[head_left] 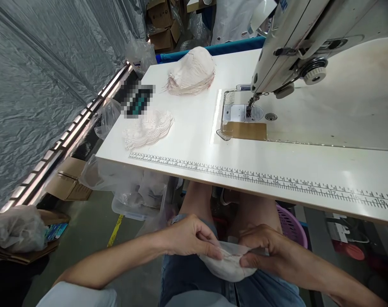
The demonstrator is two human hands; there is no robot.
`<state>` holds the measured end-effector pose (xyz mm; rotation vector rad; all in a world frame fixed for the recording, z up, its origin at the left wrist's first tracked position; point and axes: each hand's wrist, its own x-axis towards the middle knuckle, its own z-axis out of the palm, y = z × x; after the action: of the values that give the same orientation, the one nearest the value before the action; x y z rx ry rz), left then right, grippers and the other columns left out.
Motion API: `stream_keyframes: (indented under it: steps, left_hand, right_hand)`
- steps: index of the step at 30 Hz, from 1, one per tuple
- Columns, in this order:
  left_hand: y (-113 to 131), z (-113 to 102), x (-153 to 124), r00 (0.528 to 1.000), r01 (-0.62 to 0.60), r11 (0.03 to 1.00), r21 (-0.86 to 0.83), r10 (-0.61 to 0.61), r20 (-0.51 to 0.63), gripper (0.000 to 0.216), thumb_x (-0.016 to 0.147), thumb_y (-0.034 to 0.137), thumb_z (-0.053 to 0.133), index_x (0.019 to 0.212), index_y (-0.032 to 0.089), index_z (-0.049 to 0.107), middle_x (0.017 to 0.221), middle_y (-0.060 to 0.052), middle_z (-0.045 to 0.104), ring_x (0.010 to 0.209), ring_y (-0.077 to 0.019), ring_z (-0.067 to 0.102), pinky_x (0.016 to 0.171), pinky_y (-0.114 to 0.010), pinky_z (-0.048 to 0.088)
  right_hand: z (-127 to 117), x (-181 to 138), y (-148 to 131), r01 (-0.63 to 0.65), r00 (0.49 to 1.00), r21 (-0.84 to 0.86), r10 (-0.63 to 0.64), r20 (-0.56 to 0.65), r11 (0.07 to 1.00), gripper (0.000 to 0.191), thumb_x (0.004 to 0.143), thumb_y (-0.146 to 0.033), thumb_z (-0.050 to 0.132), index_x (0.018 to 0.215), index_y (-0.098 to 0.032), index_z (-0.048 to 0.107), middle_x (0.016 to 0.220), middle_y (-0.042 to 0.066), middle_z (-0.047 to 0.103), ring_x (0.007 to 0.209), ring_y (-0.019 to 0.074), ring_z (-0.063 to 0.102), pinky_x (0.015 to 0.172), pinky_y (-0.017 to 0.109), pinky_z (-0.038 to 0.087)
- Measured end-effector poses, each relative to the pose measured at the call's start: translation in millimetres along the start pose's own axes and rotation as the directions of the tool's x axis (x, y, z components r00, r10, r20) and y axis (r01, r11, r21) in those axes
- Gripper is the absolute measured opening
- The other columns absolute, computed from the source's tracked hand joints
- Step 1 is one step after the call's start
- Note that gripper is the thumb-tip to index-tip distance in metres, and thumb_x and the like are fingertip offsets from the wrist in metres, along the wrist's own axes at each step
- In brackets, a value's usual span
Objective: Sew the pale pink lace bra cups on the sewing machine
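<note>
Over my lap, a small white fabric piece point(230, 273) with a curved lower edge is stretched between both hands. My left hand point(200, 241) pinches its left side between thumb and fingers. On the opposite side, my right hand point(261, 247) grips it with the thumb pressed on top. On the table above lie a stack of pale cup-shaped fabric pieces point(194, 70) and a pile of white lace point(149, 130). The sewing machine's presser foot point(249, 111) stands at the right, away from both hands.
The white sewing table point(187, 140) has a printed ruler point(245, 174) along its front edge. Below it are a clear plastic bin point(133, 209) and a purple basket point(291, 226). Cardboard boxes point(68, 179) stand at the left, beside a grey plastic curtain point(43, 76).
</note>
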<state>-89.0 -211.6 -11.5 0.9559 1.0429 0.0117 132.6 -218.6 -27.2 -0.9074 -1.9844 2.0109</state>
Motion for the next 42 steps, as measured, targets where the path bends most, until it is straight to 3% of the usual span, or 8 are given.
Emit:
stream_keyframes:
  steps: [6,11,16,22,30,42]
  left_hand:
    - [-2,-1,2,1.000,-0.022,0.998,-0.052,0.022,0.017,0.044,0.055,0.047,0.078,0.079,0.011,0.075,0.065,-0.003,0.067,0.060,-0.0108,0.055,0.061,-0.020,0.044]
    - [-7,-8,-1,1.000,-0.020,1.000,0.023,0.020,0.002,0.038,0.059,0.042,0.077,0.082,0.012,0.075,0.067,-0.004,0.069,0.061,-0.0116,0.057,0.059,-0.020,0.043]
    - [-4,-5,-2,0.994,-0.087,0.996,0.023,0.085,0.074,0.040,0.058,0.038,0.079,0.088,0.013,0.074,0.075,-0.004,0.070,0.070,-0.0144,0.060,0.066,-0.021,0.045]
    - [-3,2,6,0.993,-0.110,0.993,0.044,0.108,0.050,0.029,0.062,0.033,0.077,0.083,0.013,0.075,0.068,-0.001,0.068,0.062,-0.0104,0.058,0.057,-0.017,0.041]
    - [-7,-6,3,0.998,0.033,0.995,-0.089,-0.029,0.052,0.028,0.054,0.028,0.082,0.077,0.015,0.075,0.069,-0.002,0.071,0.065,-0.0129,0.063,0.066,-0.021,0.050]
    - [-6,-5,4,0.996,0.019,0.996,-0.087,-0.011,0.093,0.028,0.051,0.029,0.083,0.075,0.016,0.075,0.067,-0.001,0.069,0.063,-0.0108,0.060,0.067,-0.021,0.049]
  right_hand:
    - [4,-2,5,-0.052,0.998,0.008,0.052,-0.043,0.999,0.035,0.080,-0.053,0.061,0.078,-0.020,0.069,0.066,0.000,0.058,0.065,0.0155,0.054,0.057,0.022,0.038]
    - [6,-2,7,-0.030,0.998,0.061,0.034,-0.058,0.998,0.033,0.083,-0.044,0.061,0.066,-0.016,0.063,0.060,-0.003,0.049,0.061,0.0122,0.048,0.057,0.021,0.033]
    - [7,-2,6,-0.060,0.998,0.140,0.064,-0.025,0.988,0.033,0.082,-0.045,0.061,0.069,-0.015,0.064,0.058,-0.004,0.045,0.056,0.0103,0.041,0.051,0.022,0.028]
    - [8,-2,8,-0.069,0.996,0.198,0.078,-0.033,0.978,0.033,0.080,-0.045,0.064,0.067,-0.015,0.063,0.057,-0.006,0.041,0.055,0.0090,0.036,0.050,0.021,0.025]
    - [1,-11,4,-0.042,0.998,0.125,0.047,-0.038,0.991,0.028,0.080,-0.043,0.065,0.077,-0.015,0.071,0.069,0.001,0.063,0.067,0.0143,0.056,0.059,0.021,0.038]
    - [-3,-16,9,-0.010,1.000,0.201,0.010,0.001,0.980,0.037,0.082,-0.046,0.061,0.074,-0.011,0.071,0.067,0.003,0.060,0.065,0.0136,0.053,0.057,0.021,0.040]
